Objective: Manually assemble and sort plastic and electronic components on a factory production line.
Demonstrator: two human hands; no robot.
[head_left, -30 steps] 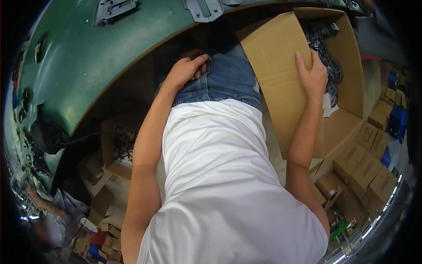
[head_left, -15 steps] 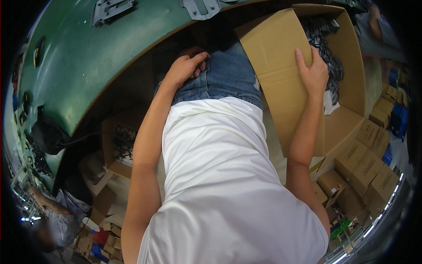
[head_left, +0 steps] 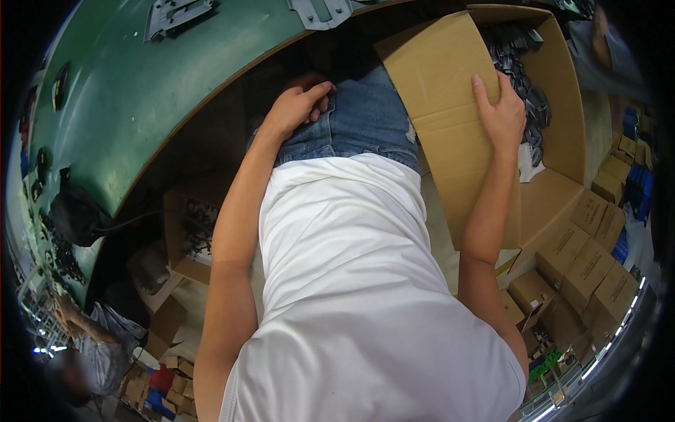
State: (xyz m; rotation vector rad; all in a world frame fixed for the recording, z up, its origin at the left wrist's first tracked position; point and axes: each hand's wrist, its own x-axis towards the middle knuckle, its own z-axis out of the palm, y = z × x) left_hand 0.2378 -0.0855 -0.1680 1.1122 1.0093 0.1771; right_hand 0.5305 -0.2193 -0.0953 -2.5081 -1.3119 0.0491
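Both bare hands are staying where they were a second ago, while more of a co-worker's bare arm (head_left: 601,46) is showing at upper right. The right hand (head_left: 503,118) is resting on the brown cardboard box's flap (head_left: 450,91), its grip spreading thumb from fingers; whether it is clamping cannot be told. The left hand (head_left: 299,109) is curling loosely against blue denim jeans (head_left: 365,119), its contents hidden. One box is holding uncountable dark-grey parts (head_left: 534,102); two grey metal brackets (head_left: 320,10) are lying on the green bench (head_left: 169,84).
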